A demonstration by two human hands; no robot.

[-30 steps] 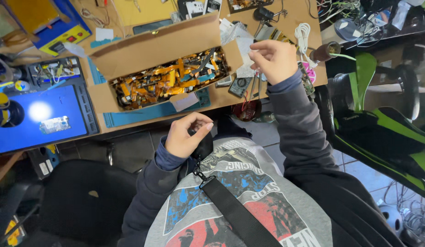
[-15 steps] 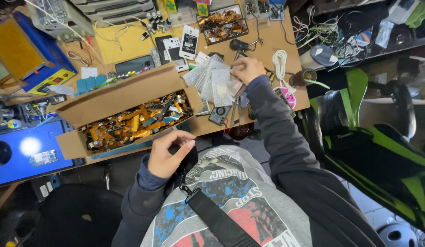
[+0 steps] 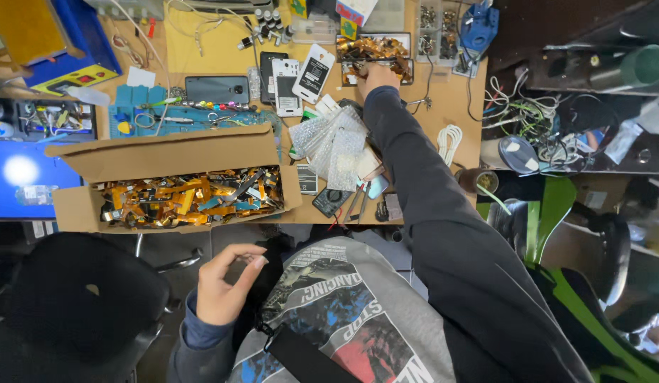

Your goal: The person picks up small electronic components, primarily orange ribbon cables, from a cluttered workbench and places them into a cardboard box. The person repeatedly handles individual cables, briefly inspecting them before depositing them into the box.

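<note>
I am holding my left hand (image 3: 226,287) low by my chest, at about seven o'clock in my view, fingers loosely curled and half open, gripping nothing that I can make out. It is hanging off the desk (image 3: 443,106), just below the near edge.

At nine o'clock the open box (image 3: 191,198) is lying with its long axis left to right, full of orange and black flex strips. Above it, at eleven o'clock, a dark phone (image 3: 216,89) is lying flat, and beside that two opened phones (image 3: 283,85) with white backs. Clear bags (image 3: 333,145) are piled near the middle, with small tools (image 3: 358,202) at the near edge below them.

At twelve o'clock I am reaching my right hand (image 3: 379,76) far across the desk, arm stretched out straight. It is resting on the near edge of the small tray (image 3: 375,51), which is heaped with gold-brown flex bits and running left to right. The fingers are bent down onto the tray, but I cannot tell whether they are pinching a piece. The tray is lying straight ahead of that hand and touching it, well apart from my left hand, so my right is much the nearer. A blue tool (image 3: 478,25) is sitting at one o'clock, a white cable coil (image 3: 450,140) to the right of my sleeve.
</note>
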